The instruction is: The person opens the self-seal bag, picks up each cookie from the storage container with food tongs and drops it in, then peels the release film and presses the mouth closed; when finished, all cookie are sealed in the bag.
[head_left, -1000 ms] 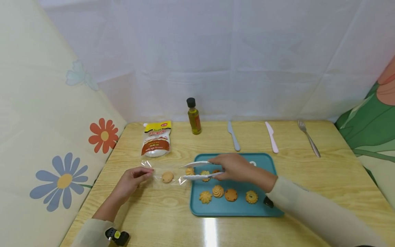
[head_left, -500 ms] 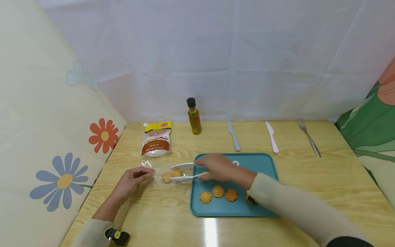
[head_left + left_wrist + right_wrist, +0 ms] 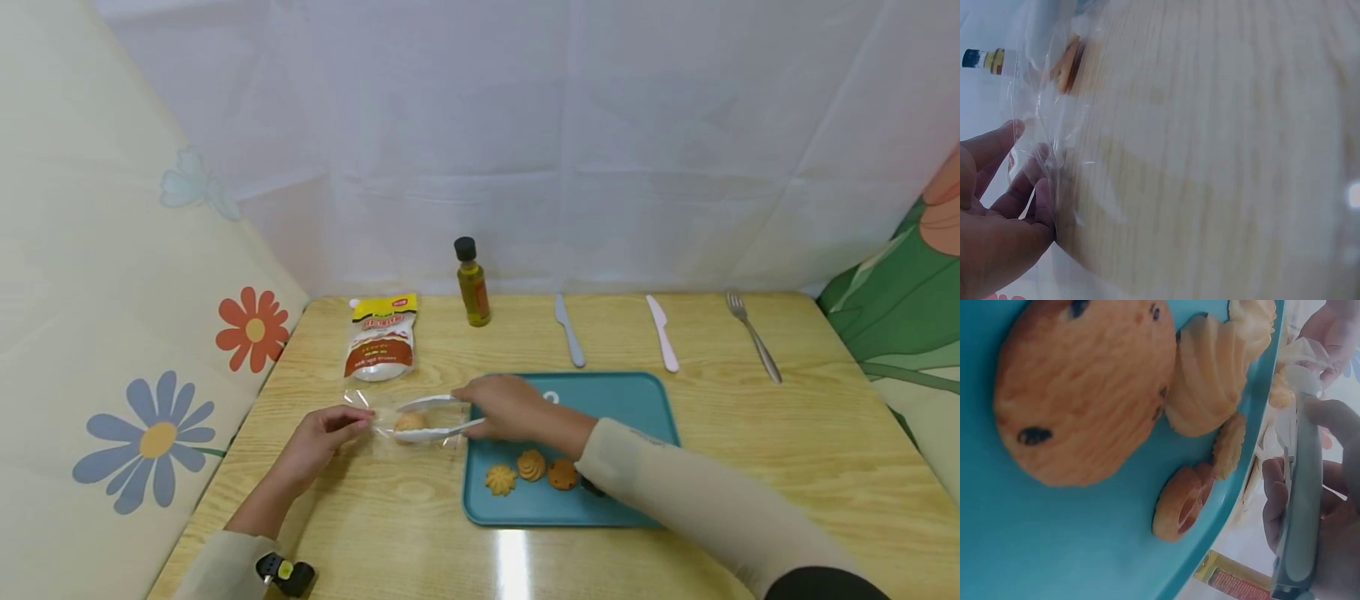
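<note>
- With the fingers (image 3: 362,415) of the left hand (image 3: 318,440), pinching the edge of the clear bag (image 3: 384,442), left of the tray (image 3: 630,404).
- With the fingers of the right hand (image 3: 504,407), gripping the white tongs (image 3: 442,432) over the tray's left part.
- Between the tong tips, left of the tray: a golden cookie (image 3: 411,421), inside the clear bag; whether one cookie or two overlapping, cannot tell.
- Spread on the wooden tabletop (image 3: 375,525), with one end just beside the tray's left rim: the same bag.
- On the tray, near side, in a row from the left: a star-shaped cookie (image 3: 500,480), a swirled cookie (image 3: 531,465), a spotted round cookie (image 3: 562,474).
- Also on the tray, by the right wrist view: a crimped cookie (image 3: 1230,447) and a hollow-centred cookie (image 3: 1179,506), close together.
- Beyond the tray's far left corner: a yellow-topped pouch (image 3: 380,340) and an upright bottle (image 3: 472,292).
- Behind the tray: a blue-grey knife (image 3: 570,332) and a pink knife (image 3: 662,335).
- Beyond the tray's far right corner: a fork (image 3: 753,337).
</note>
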{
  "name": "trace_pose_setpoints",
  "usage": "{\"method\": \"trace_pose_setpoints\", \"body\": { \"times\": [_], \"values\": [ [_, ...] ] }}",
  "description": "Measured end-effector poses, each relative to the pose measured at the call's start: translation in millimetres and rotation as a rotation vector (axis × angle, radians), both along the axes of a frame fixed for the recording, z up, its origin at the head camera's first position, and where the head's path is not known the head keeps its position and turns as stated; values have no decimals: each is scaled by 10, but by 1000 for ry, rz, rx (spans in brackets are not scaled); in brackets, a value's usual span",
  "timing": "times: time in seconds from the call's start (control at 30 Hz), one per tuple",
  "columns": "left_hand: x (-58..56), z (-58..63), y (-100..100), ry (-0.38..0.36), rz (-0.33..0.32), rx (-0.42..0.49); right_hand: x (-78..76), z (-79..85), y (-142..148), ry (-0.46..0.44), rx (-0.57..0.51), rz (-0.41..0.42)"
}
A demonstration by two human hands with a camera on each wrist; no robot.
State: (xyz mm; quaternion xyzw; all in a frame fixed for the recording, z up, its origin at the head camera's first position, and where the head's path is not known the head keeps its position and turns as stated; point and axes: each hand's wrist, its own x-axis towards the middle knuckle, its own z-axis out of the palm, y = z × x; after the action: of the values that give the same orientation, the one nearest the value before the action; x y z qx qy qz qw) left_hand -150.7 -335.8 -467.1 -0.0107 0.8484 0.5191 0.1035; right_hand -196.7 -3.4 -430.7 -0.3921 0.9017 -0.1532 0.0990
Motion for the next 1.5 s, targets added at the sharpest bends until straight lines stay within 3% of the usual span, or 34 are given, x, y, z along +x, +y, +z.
{"method": "trace_pose_setpoints", "body": {
  "times": [0.63,1.5],
  "values": [
    [-4,-15,5,1,9,2,21,-17,-12,-9,53,-4],
    [4,5,23,-7,17,6,151,6,454,-50,-81,-29]
  ]
}}
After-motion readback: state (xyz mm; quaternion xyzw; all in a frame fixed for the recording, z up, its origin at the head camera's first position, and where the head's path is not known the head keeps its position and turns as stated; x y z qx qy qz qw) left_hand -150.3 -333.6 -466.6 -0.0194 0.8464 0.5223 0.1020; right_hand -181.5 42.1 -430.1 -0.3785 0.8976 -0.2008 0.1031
